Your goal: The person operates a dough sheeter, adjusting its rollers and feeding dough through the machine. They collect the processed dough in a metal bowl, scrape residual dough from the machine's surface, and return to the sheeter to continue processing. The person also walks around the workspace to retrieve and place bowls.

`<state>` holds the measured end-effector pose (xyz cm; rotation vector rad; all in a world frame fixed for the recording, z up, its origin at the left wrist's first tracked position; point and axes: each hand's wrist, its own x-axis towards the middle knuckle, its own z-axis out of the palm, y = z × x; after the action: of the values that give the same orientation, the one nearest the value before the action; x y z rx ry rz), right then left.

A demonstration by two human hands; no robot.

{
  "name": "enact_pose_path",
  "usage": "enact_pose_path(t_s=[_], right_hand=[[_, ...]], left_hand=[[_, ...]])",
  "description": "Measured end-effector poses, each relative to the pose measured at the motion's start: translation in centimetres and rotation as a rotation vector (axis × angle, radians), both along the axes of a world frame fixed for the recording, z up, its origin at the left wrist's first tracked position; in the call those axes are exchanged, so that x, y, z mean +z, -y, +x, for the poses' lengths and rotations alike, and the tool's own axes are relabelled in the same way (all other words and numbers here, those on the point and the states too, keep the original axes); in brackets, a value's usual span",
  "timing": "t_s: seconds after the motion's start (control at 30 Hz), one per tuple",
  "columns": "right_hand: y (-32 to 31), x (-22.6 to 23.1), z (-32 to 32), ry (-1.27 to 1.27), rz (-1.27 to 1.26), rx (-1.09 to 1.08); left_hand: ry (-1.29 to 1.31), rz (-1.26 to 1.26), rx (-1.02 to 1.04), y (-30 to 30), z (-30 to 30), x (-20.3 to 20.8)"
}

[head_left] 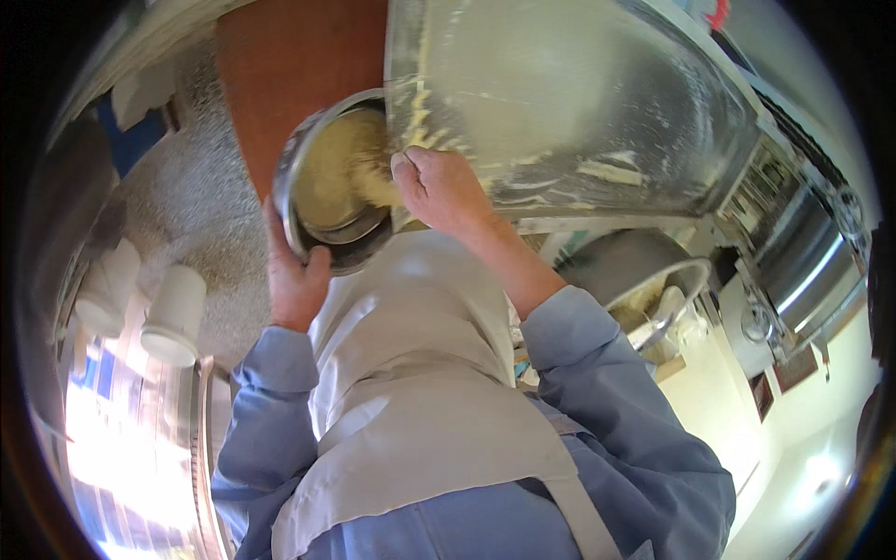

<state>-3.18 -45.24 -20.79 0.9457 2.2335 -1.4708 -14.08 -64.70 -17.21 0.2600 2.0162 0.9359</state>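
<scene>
A good layer of pale powder (327, 182) lay in the metal bowl (288, 168), with streaks still left on the worktop.
The bowl sat tilted just below the left edge of the metal worktop (579, 93), in front of the apron (411, 289); the left hand (297, 285) gripped its near-left side. The right hand (443, 191) was closed at the worktop's edge beside a tan blur; whether it held a brush or loose powder could not be told. Much of the surface looked only thinly dusted, but yellowish residue (422, 112) lined that edge and a pale strip (611, 174) lay farther right.
</scene>
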Motion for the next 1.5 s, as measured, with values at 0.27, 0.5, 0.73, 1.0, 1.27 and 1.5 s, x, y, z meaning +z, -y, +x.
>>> enact_pose_path(t_s=[0.27, 0.5, 0.73, 1.0, 1.27, 1.5], right_hand=[[-19.5, -2.5, 18.0, 0.689, 0.67, 0.343], [-22.6, -6.3, 25.2, 0.909, 0.65, 0.151], [-10.4, -4.4, 9.8, 0.507, 0.484, 0.37], [-0.3, -3.8, 1.1, 0.289, 0.238, 0.067], [0.4, -1.4, 0.1, 0.269, 0.008, -0.031], [0.1, -2.5, 2.3, 0.611, 0.231, 0.173]], left_hand=[[0.006, -0.05, 0.004, -0.1, 0.1, 0.2], [0.001, -0.053, -0.036, 0.4, -0.2, 0.1], [0.016, -0.055, -0.05, 0.2, 0.2, 0.2], [-0.029, -0.138, -0.122, 1.0, 1.0, 0.5], [-0.174, -0.164, -0.224, 1.2, 1.3, 0.4], [-0.143, -0.156, -0.184, 1.4, 1.6, 0.4]])
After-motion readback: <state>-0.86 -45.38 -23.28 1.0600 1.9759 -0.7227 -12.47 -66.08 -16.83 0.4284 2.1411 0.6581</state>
